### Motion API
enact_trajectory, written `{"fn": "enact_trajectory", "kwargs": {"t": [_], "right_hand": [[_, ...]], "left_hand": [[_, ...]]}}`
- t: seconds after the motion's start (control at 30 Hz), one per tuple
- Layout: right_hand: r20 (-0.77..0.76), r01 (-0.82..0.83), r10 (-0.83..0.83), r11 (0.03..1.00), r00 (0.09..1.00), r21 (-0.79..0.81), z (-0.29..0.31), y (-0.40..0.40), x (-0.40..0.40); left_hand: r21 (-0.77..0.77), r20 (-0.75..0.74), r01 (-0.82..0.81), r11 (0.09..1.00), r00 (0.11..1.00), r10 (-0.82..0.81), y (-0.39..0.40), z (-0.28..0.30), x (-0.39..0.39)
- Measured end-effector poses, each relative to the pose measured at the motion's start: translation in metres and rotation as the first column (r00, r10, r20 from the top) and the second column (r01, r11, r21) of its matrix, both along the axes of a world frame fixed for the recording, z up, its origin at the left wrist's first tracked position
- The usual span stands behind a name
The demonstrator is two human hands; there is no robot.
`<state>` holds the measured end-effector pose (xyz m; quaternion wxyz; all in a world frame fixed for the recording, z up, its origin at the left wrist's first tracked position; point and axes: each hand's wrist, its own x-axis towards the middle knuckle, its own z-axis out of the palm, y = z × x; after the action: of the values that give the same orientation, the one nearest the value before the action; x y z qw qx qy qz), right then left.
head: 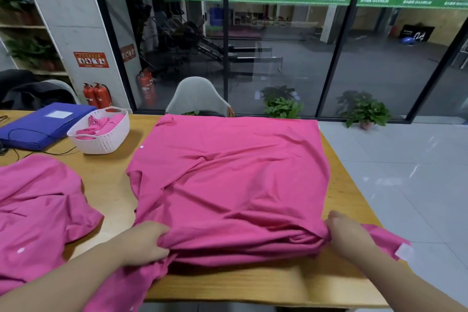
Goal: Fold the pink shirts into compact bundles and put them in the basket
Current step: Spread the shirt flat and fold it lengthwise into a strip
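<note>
- Head view: pink shirt [228,180] spread across the wooden table [111,185], its near hem bunched up between the two hands.
- Left hand [145,242]: fingers curled tight round a fold of the shirt's near-left hem, cloth spilling below the knuckles and over the table edge.
- Right hand [347,232]: fingers hidden in the gathered near-right hem, thumb on top, pinching the cloth; a sleeve with a white tag [404,252] trailing just right of the wrist.
- Second pink shirt [38,210] lying crumpled well left of the left fingers, untouched.
- White basket [101,139] far beyond the left fingers, holding folded pink bundles [103,121], beside a blue folder [43,124].
</note>
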<state>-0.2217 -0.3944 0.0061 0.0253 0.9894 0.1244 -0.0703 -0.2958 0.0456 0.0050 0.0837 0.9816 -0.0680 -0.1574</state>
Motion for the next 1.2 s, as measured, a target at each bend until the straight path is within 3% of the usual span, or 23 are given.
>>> {"fn": "enact_trajectory", "kwargs": {"t": [0.07,0.17,0.27,0.4,0.47,0.53,0.6,0.67,0.7,0.77,0.8,0.87,0.9,0.93,0.97,1.0,1.03,1.1,1.13,1.2], "right_hand": [[0.042,0.005,-0.004,1.0,0.999,-0.011,0.002,-0.005,0.001],[0.071,0.009,0.005,0.98,0.997,-0.197,0.007,-0.003,-0.006],[0.043,0.003,0.008,0.969,0.999,-0.249,0.0,-0.007,-0.011],[-0.257,-0.011,-0.03,0.988,0.966,-0.155,-0.003,-0.009,-0.018],[-0.304,-0.058,0.029,0.994,0.952,-0.089,0.004,-0.007,-0.019],[-0.313,-0.058,0.079,0.995,0.946,0.077,0.016,-0.007,-0.017],[-0.343,0.001,0.096,0.962,0.934,0.273,0.032,-0.006,-0.017],[-0.359,0.028,0.117,0.928,0.926,0.373,0.049,-0.004,-0.016],[-0.347,0.016,0.133,0.919,0.928,0.393,0.058,-0.002,-0.014],[-0.287,-0.04,0.169,0.913,0.943,0.407,0.075,-0.001,-0.009],[-0.254,-0.053,0.173,0.907,0.952,0.417,0.082,-0.001,-0.005],[-0.207,-0.044,0.14,0.91,0.968,0.411,0.095,0.001,0.001],[-0.182,-0.039,0.118,0.921,0.976,0.387,0.099,0.002,0.005],[-0.161,-0.038,0.101,0.936,0.982,0.351,0.102,0.004,0.009],[-0.128,-0.06,0.105,0.948,0.986,0.312,0.104,0.007,0.013],[-0.108,-0.087,0.12,0.959,0.987,0.272,0.106,0.009,0.015],[-0.089,-0.103,0.126,0.968,0.988,0.229,0.108,0.011,0.015],[-0.058,-0.128,0.137,0.982,0.989,0.137,0.107,0.012,0.015],[-0.027,-0.13,0.133,0.985,0.991,0.11,0.103,0.011,0.017],[0.034,-0.105,0.099,0.967,0.994,0.234,0.091,0.01,0.02]], "left_hand": [[-0.013,-0.031,-0.046,0.999,0.998,0.046,-0.003,0.004,0.001],[0.175,-0.174,0.09,0.98,0.983,-0.059,-0.009,0.002,-0.005],[0.197,-0.283,0.172,0.965,0.953,-0.112,-0.009,-0.005,-0.017],[-0.072,-0.072,0.107,0.992,0.991,-0.113,0.001,-0.01,-0.024],[-0.232,0.053,0.083,0.969,0.996,-0.072,0.011,0.003,-0.019],[-0.472,0.095,-0.023,0.881,0.992,0.077,0.014,0.026,-0.015],[-0.686,0.089,-0.117,0.718,0.966,0.243,0.01,0.047,-0.008],[-0.79,0.1,-0.142,0.596,0.93,0.354,0.008,0.06,0.002],[-0.797,0.137,-0.135,0.589,0.909,0.394,0.009,0.066,0.006],[-0.694,0.232,-0.124,0.709,0.894,0.383,0.015,0.078,0.01],[-0.552,0.246,-0.125,0.824,0.92,0.305,0.019,0.087,0.009],[-0.116,0.087,-0.087,0.989,0.991,0.098,0.019,0.107,0.007],[0.136,-0.007,-0.013,0.991,1.0,0.014,0.016,0.114,0.006],[0.353,-0.055,0.065,0.933,0.997,-0.049,0.013,0.117,0.006],[0.481,-0.069,0.118,0.869,0.993,-0.096,0.01,0.119,0.007],[0.507,-0.042,0.126,0.853,0.992,-0.122,0.007,0.121,0.007],[0.454,0.015,0.102,0.885,0.992,-0.122,0.009,0.121,0.007],[0.086,0.112,-0.07,0.994,0.992,0.06,0.024,0.11,0.011],[-0.146,0.12,-0.144,0.979,0.98,0.162,0.029,0.105,0.012],[-0.5,0.141,-0.194,0.844,0.943,0.3,0.032,0.1,0.011]]}}
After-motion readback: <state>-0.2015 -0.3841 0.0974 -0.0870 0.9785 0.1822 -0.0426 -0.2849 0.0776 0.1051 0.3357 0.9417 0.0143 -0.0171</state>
